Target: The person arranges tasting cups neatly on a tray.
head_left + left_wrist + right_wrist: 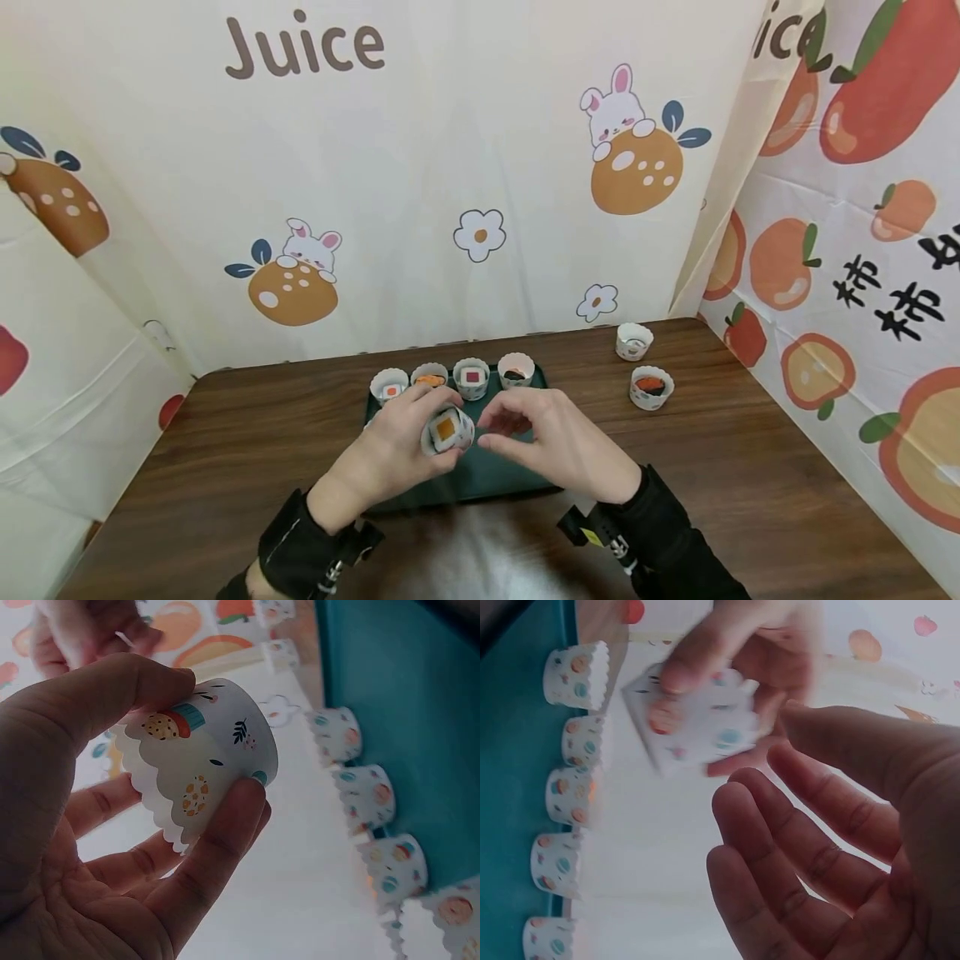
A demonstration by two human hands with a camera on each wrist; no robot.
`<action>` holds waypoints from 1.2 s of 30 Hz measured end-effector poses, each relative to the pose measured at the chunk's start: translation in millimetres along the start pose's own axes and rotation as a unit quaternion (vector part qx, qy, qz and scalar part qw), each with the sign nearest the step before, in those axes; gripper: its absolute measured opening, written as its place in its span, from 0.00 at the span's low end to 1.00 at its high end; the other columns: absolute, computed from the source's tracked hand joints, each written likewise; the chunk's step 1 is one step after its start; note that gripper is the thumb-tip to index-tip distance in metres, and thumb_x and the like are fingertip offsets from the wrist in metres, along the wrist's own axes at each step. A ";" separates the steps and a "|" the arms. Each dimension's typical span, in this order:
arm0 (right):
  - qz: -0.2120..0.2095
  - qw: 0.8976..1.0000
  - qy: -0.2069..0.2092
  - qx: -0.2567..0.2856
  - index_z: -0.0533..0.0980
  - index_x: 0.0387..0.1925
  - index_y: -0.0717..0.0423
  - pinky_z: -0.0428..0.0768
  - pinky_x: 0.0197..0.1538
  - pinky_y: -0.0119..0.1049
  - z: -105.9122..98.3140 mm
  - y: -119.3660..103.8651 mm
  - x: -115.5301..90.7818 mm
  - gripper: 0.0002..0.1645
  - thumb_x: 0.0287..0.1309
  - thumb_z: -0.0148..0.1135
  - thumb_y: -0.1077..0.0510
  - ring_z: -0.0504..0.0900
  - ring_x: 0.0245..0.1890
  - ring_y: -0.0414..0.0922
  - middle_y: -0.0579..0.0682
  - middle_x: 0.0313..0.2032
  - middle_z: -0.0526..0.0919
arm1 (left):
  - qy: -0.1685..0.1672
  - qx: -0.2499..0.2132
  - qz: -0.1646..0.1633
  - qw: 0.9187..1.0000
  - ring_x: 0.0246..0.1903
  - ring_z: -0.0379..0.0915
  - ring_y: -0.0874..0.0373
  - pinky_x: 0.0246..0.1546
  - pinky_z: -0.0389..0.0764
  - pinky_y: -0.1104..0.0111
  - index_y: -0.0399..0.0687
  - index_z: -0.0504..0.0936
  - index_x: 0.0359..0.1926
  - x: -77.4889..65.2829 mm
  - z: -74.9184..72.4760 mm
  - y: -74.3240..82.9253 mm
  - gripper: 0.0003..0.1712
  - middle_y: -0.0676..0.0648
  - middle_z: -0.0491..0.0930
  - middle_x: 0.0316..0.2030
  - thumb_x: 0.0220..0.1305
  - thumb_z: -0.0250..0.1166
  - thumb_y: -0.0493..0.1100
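Note:
My left hand (397,442) grips a scalloped paper baking cup (206,761) by its sides, above a dark green tray (495,479). Inside that cup lies a piece that looks like a toy sushi roll (446,429), white with an orange centre. Just right of the cup, my right hand (558,442) hovers with loosely bent fingers (780,870) and nothing in them. Along the tray's back edge stand several similar cups, among them one with a dark red centre piece (472,378) and one with a pinkish piece (516,371).
At the table's back right are two more cups: one (634,342) with pale contents, the other (651,388) holding an orange and black piece. The brown wooden table (247,433) meets a printed cloth backdrop (420,167) behind, with cloth on both sides too.

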State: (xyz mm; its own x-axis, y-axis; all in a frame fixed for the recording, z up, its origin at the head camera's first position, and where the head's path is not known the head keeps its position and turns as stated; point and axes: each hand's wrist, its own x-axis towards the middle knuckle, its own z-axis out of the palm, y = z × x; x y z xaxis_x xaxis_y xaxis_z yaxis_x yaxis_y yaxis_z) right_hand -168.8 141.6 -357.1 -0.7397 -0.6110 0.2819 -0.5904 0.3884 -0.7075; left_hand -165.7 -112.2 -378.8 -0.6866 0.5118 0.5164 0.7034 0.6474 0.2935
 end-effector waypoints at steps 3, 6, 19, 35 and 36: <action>0.006 1.000 0.008 -0.005 0.84 0.47 0.44 0.85 0.50 0.33 -6.4 0.4 -1.7 0.07 0.71 0.71 0.52 0.84 0.41 0.31 0.35 0.41 0.86 | -0.035 0.004 -0.019 0.999 0.38 0.80 0.56 0.38 0.84 0.70 0.42 0.80 0.53 2.2 2.9 -9.2 0.30 0.45 0.83 0.45 0.50 0.85 0.38; 0.013 1.000 0.014 -0.008 0.84 0.47 0.41 0.85 0.49 0.33 -12.2 0.0 -2.5 0.06 0.71 0.71 0.52 0.84 0.41 0.32 0.34 0.41 0.86 | -0.088 0.003 -0.057 0.994 0.38 0.79 0.56 0.38 0.83 0.71 0.42 0.81 0.53 4.7 6.7 -19.2 0.29 0.44 0.83 0.45 0.54 0.84 0.40; 0.020 0.999 0.021 -0.014 0.84 0.47 0.39 0.84 0.49 0.33 -21.8 0.3 -4.8 0.06 0.72 0.70 0.51 0.84 0.41 0.32 0.34 0.41 0.86 | -0.205 0.015 -0.127 0.970 0.37 0.73 0.57 0.37 0.79 0.68 0.43 0.82 0.50 15.5 20.0 -44.9 0.22 0.45 0.82 0.42 0.58 0.82 0.42; 0.028 0.999 0.021 -0.020 0.84 0.46 0.38 0.85 0.49 0.33 -26.2 1.4 -5.2 0.05 0.72 0.70 0.51 0.84 0.41 0.32 0.34 0.41 0.86 | -0.241 0.042 -0.137 0.960 0.36 0.77 0.57 0.42 0.85 0.60 0.42 0.83 0.48 22.2 32.7 -52.7 0.21 0.45 0.85 0.41 0.58 0.81 0.42; 0.029 0.999 0.021 -0.020 0.84 0.46 0.38 0.85 0.49 0.33 -26.5 1.7 -5.3 0.05 0.72 0.70 0.51 0.84 0.41 0.32 0.34 0.41 0.86 | -0.243 0.041 -0.139 0.959 0.36 0.77 0.57 0.42 0.85 0.60 0.42 0.83 0.48 22.6 33.2 -52.7 0.21 0.45 0.85 0.41 0.58 0.81 0.42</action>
State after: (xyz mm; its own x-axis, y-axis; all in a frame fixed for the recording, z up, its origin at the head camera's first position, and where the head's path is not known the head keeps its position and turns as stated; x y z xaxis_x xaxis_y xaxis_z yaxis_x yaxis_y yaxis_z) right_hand -174.4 163.8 -342.5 -0.7852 -0.5578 0.2690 -0.5585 0.4502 -0.6967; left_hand -224.3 -116.0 -409.3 -0.8640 0.5033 -0.0144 0.4781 0.8291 0.2899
